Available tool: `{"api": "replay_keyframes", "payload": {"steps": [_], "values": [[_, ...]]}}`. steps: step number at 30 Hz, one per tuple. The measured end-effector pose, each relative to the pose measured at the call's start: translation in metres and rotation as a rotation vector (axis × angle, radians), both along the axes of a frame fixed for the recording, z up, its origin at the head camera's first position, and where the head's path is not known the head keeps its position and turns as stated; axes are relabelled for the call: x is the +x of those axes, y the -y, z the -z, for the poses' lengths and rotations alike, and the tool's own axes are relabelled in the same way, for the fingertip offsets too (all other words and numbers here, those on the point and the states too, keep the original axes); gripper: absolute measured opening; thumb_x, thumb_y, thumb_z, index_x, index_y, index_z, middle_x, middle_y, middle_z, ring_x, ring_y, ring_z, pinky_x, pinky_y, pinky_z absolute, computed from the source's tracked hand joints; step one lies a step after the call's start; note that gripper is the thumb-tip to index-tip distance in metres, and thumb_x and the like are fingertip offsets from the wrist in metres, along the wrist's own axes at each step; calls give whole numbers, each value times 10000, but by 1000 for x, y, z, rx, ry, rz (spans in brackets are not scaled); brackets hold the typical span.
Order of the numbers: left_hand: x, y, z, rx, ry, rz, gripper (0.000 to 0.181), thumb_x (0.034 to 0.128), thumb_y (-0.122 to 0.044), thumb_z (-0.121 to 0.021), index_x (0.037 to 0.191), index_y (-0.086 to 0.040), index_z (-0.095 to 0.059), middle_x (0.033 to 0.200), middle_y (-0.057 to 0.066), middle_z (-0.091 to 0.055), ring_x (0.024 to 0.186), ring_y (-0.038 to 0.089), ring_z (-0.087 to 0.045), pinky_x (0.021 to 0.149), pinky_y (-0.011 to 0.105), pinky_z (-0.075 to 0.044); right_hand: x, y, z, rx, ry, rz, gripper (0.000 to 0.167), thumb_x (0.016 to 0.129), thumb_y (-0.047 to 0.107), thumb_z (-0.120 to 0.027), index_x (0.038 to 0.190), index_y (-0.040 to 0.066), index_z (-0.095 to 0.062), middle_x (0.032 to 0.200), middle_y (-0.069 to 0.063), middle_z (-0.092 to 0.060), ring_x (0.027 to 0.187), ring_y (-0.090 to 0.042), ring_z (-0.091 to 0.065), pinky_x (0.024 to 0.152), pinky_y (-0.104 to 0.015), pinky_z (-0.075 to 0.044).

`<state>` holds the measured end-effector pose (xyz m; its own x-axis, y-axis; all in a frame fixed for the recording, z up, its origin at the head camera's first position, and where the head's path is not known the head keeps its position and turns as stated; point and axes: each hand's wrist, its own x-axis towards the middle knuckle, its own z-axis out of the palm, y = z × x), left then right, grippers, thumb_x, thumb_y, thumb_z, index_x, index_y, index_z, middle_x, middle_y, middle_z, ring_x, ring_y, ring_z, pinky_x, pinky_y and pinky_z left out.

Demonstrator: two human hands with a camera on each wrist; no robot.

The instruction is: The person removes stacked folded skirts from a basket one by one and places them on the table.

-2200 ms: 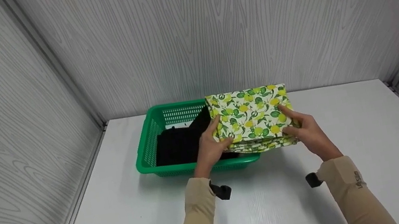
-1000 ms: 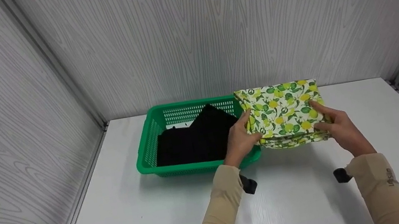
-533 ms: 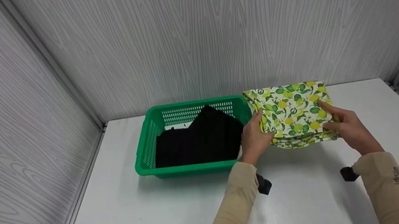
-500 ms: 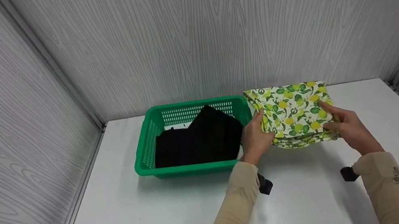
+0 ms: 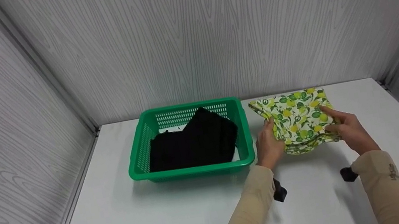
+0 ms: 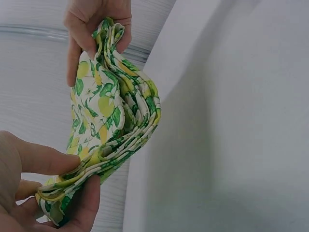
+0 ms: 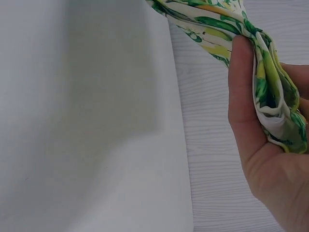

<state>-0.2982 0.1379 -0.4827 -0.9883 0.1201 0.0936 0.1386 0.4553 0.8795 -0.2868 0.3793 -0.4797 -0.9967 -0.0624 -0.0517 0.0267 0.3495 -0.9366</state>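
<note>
Yellow-and-green cloth [image 5: 301, 118] spans from left hand [image 5: 270, 146] to right hand [image 5: 352, 131], fingers pinching each end; wrist views bare its folded layers, only the head view the green basket [image 5: 193, 169] beside the left fingers.

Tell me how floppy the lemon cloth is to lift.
The lemon cloth is probably floppy: its folded layers bow between the left hand and right hand. It may unfold if one side slips, since gaps show between its layers.

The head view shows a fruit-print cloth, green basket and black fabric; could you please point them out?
Fruit-print cloth [image 5: 300, 118], head view: middle of its upper face.
Green basket [image 5: 193, 170], head view: front rim.
Black fabric [image 5: 195, 145], head view: middle of its upper surface.
</note>
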Motion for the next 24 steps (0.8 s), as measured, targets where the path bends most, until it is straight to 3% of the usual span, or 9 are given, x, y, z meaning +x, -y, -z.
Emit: {"api": "replay_keyframes", "payload": {"steps": [2, 4, 8, 11, 14, 15, 17, 20, 24], "values": [[-1, -3, 7, 23, 22, -15, 746, 842, 204, -633, 1515, -82, -484, 1539, 127, -455, 1153, 246, -635, 491, 244, -310, 0, -1, 4, -1, -9, 28, 682, 998, -33, -517, 1608, 89, -237, 1660, -187, -149, 1514, -403, -69, 892, -157, -440], [-1, -5, 15, 42, 44, -32, 736, 843, 204, -620, 1510, -79, -490, 1524, 118, -479, 1031, 237, -656, 487, 255, -304, -1, 0, 9, -18, -13, 59, 663, 991, -44, -513, 1596, 65, -264, 1649, -202, -181, 1510, -404, -109, 850, -133, -446], [-3, -5, 31, 84, 79, -46, 732, 841, 227, -579, 1508, -58, -485, 1518, 112, -490, 1138, 264, -628, 543, 260, -341, -2, 3, 20, -48, -12, 105, 627, 991, -40, -516, 1577, 37, -309, 1636, -213, -225, 1490, -354, -217, 820, -147, -468], [-6, -4, 38, 102, 102, -55, 712, 841, 230, -566, 1498, -35, -492, 1516, 124, -491, 1332, 286, -516, 656, 250, -417, -4, 4, 27, -67, 0, 139, 609, 998, -35, -504, 1574, 44, -323, 1621, -236, -257, 1202, -256, -520, 744, -196, -475], [-8, -4, 43, 139, 114, -54, 657, 866, 207, -554, 1485, -7, -497, 1511, 146, -492, 1359, 298, -490, 735, 287, -458, -7, 5, 33, -83, 16, 171, 604, 999, -40, -488, 1573, 51, -326, 1619, -226, -263, 940, -126, -504, 692, -226, -462], [-9, -4, 45, 150, 116, -57, 632, 880, 194, -552, 1479, -1, -502, 1508, 151, -494, 1360, 301, -489, 776, 296, -482, -8, 5, 34, -90, 25, 183, 604, 997, -43, -481, 1573, 52, -326, 1623, -216, -260, 948, -124, -505, 693, -228, -453], [-10, -3, 48, 162, 116, -65, 574, 919, 160, -548, 1471, 5, -509, 1498, 156, -503, 1359, 298, -489, 888, 325, -505, -11, 6, 37, -99, 45, 202, 614, 994, -46, -473, 1577, 51, -308, 1643, -177, -220, 1160, -150, -482, 736, -198, -449], [-12, -3, 52, 141, 99, -79, 477, 965, 96, -564, 1436, 29, -536, 1451, 180, -543, 1345, 320, -503, 1019, 392, -478, -14, 7, 40, -105, 82, 216, 628, 998, -45, -450, 1590, 48, -261, 1658, -150, -164, 1436, -223, -271, 811, -163, -433], [-15, -4, 55, 122, 97, -61, 458, 971, 69, -574, 1426, 66, -526, 1458, 208, -524, 1360, 335, -483, 1057, 413, -451, -18, 6, 43, -108, 91, 251, 596, 1012, -44, -403, 1586, -6, -245, 1661, -197, -141, 1511, -315, -156, 833, -144, -419]]}}
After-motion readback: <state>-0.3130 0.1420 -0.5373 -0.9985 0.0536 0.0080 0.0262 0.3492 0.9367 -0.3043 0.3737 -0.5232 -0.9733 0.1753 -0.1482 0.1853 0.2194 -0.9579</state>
